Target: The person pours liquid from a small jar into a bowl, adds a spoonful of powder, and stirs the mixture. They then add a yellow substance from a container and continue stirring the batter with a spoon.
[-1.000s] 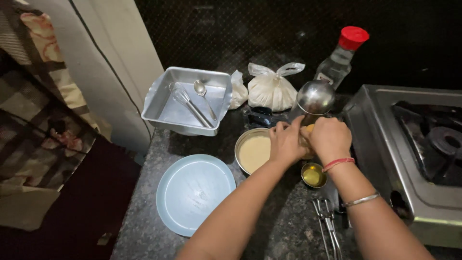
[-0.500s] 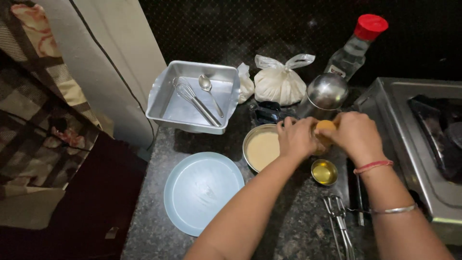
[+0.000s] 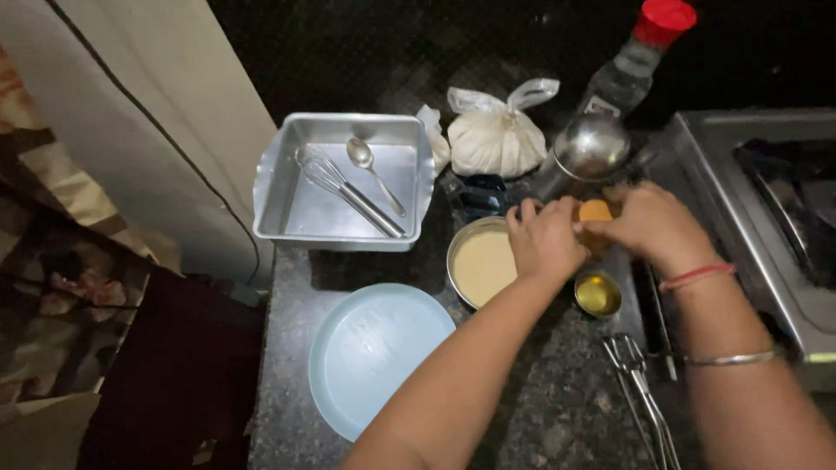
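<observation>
Your granite counter (image 3: 557, 418) carries everything here; places are given relative to the round tin of pale batter (image 3: 481, 264) at its middle. The stove (image 3: 766, 226) stands to the right of the tin, at the counter's edge. The square metal tray (image 3: 287, 209) sits up and to the left of the tin, with a whisk (image 3: 344, 190) and a spoon (image 3: 373, 172) lying inside it. The light blue plate (image 3: 370, 352) lies just below and left of the tin. A knotted white bag (image 3: 496, 139) rests above the tin, and beyond that a clear bottle with a red cap (image 3: 640, 57). A shiny steel vessel (image 3: 590, 148) stands up and to the right of the tin.

Your left hand (image 3: 544, 239) hangs over the tin's right rim, fingers curled onto a small orange-brown object (image 3: 596, 211), too hidden to identify. Your right hand (image 3: 653, 224) meets it from the right, also closed on that object. A small bowl of yellow liquid (image 3: 598, 294) sits just right of the tin, below your hands. Metal tongs (image 3: 640, 392) lie below and to the right of the tin.
</observation>
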